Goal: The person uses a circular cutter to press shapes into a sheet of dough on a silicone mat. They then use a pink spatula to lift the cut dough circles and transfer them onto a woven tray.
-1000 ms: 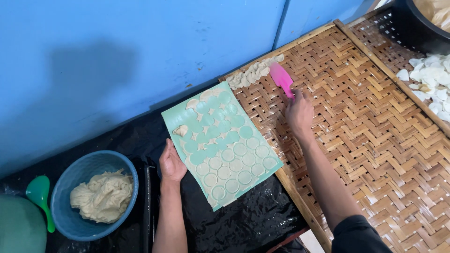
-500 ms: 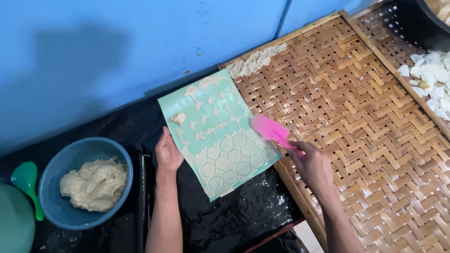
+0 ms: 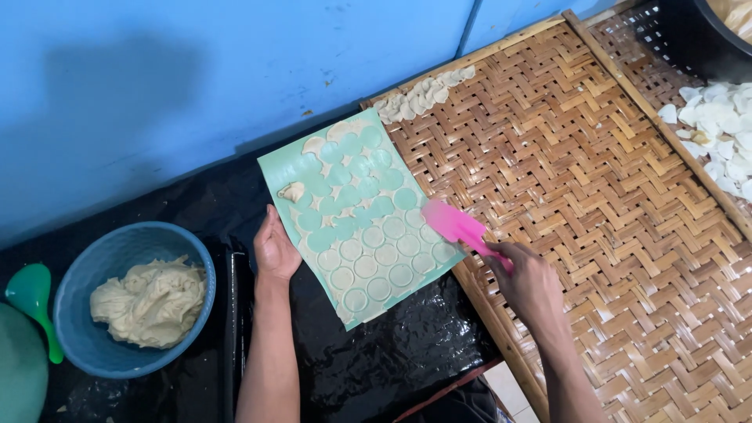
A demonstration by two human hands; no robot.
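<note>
Pink spatula (image 3: 454, 225) now at mould sheet (image 3: 356, 215) edge

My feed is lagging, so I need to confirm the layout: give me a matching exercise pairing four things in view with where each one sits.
Things:
1. pink scraper
2. blue bowl of dough
3. green mat
4. white pieces

Places:
A. on the far right woven tray
B. in the right hand, blade at the mat's right edge
C. on the black sheet, left of the left hand
D. flat under the left hand, beside the near woven tray

Pairs: 1-B, 2-C, 3-D, 4-A
</note>
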